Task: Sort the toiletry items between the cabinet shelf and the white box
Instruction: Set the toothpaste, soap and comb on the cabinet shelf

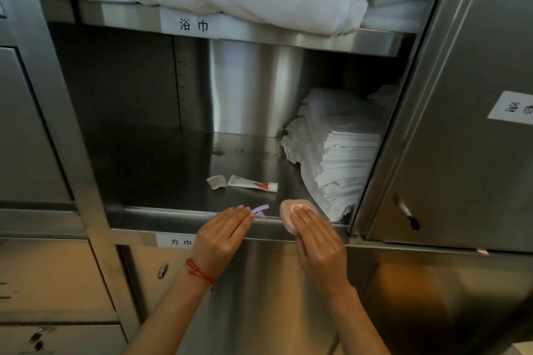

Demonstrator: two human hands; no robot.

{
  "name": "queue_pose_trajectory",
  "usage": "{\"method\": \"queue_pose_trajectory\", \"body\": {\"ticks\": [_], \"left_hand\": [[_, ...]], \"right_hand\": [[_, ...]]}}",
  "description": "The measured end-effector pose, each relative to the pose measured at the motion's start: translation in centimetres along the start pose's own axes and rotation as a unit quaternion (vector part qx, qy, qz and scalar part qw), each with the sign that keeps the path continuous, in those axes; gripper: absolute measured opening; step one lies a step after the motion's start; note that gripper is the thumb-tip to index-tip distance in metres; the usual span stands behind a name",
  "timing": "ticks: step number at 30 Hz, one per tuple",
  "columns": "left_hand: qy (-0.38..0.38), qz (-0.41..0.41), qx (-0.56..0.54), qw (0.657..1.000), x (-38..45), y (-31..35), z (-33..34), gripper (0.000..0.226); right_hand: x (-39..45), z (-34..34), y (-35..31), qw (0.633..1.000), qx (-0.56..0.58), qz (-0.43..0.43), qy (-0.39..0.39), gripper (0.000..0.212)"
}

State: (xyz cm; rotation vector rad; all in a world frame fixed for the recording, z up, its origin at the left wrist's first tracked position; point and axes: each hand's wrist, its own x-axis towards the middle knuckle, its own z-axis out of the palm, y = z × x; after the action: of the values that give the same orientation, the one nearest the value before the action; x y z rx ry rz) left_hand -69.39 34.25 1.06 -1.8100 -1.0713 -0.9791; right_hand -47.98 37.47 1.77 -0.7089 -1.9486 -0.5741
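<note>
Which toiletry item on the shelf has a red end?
The small toothpaste tube, lying flat mid-shelf. The crumpled sachet beside it is plain whitish, with no red.

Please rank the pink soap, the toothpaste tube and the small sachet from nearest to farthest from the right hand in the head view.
1. Pink soap: under the right hand's fingers, at the shelf's front edge.
2. Toothpaste tube: farther back on the shelf.
3. Small sachet: left of the tube.
</note>
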Motion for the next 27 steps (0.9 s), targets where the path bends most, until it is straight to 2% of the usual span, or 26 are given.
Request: {"method": "queue_pose_trajectory", "body": {"ticks": [1,4,9,13,17,27], "left_hand": [[-0.004,-0.002,-0.001,1.000,-0.1,-0.8,0.2,0.028],[-0.026,-0.009,-0.012,1.000,-0.6,-3.2,1.1,0.043],[-0.017,-0.014,-0.017,1.000,-1.9,-6.8,2.7,0.021],[-0.032,-0.022,-0.022,0.999,-3.3,-9.2,3.9,0.024],[-0.049,-0.035,-0.026,0.998,-4.3,-11.3,4.7,0.027],[-0.077,-0.078,0.004,0.994,-5.4,-14.4,4.7,0.025]], "right_hand": [[0.4,0.9,-0.1,1.000,-0.001,-0.001,0.004,0.029],[1.3,3.5,-0.6,1.000,-0.007,0.004,-0.005,0.030],[2.1,7.4,-1.3,1.000,0.002,0.024,-0.016,0.031],[2.1,10.4,-1.9,0.999,0.007,0.037,-0.040,0.047],[2.3,13.0,-2.4,0.998,0.016,0.040,-0.036,0.033],[3.8,17.9,-3.1,0.997,0.058,0.012,-0.048,0.032]]}}
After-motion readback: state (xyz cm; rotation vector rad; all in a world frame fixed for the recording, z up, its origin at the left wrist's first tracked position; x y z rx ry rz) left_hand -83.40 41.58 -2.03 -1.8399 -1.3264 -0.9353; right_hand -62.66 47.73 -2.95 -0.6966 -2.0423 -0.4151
